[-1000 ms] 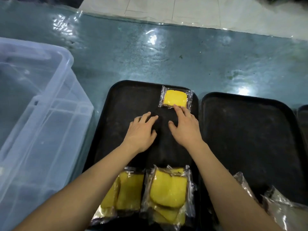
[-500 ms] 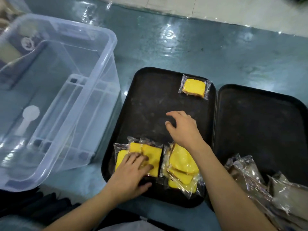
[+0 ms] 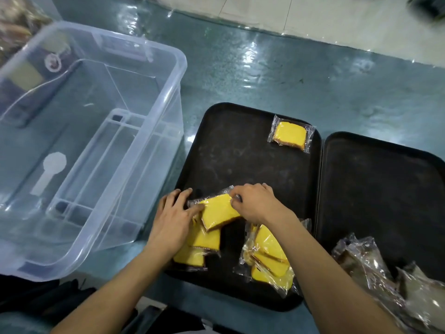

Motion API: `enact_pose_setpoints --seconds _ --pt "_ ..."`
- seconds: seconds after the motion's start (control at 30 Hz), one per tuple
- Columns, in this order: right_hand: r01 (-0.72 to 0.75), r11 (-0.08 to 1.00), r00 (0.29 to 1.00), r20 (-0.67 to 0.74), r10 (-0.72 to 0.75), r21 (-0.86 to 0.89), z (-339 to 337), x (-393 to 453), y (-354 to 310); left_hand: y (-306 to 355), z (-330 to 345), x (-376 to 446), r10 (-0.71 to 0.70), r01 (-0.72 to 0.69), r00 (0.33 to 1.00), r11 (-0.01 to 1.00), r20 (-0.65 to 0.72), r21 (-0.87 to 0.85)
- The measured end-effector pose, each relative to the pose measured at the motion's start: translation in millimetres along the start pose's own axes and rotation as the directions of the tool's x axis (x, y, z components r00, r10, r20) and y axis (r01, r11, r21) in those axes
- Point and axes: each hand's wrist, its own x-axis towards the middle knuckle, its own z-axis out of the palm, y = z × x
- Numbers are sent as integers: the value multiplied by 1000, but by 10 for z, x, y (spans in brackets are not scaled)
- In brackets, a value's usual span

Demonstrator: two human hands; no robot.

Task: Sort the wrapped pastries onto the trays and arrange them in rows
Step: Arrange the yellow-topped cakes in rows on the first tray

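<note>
A large clear plastic storage bin (image 3: 96, 141) sits on the glossy teal floor (image 3: 289, 75), with pale floor tiles (image 3: 313, 18) beyond it and dark fabric (image 3: 36, 300) just at its near edge.

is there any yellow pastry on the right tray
No, the right tray holds only clear-wrapped brownish packets at its near corner; the yellow pastries all sit on the left tray.

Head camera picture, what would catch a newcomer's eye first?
Bright yellow wrapped cakes on the black left tray: both hands, left hand and right hand, hold one cake at its near edge, above two small piles. A lone cake lies in the tray's far right corner. A big clear bin stands to the left.
</note>
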Motion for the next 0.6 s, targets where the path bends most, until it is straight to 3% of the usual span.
enact_pose_setpoints --seconds 0.17,0.43,0.6 --pt "-54 998 993 104 50 42 -18 57 45 81 -4 -8 -92 85 993 992 -72 -95" --pt "-155 961 962 257 94 228 38 194 44 215 98 63 -65 59 998 966 -13 -250" --pt "-164 872 981 168 96 461 23 336 96 288 97 493 -146 148 989 904 34 -402"
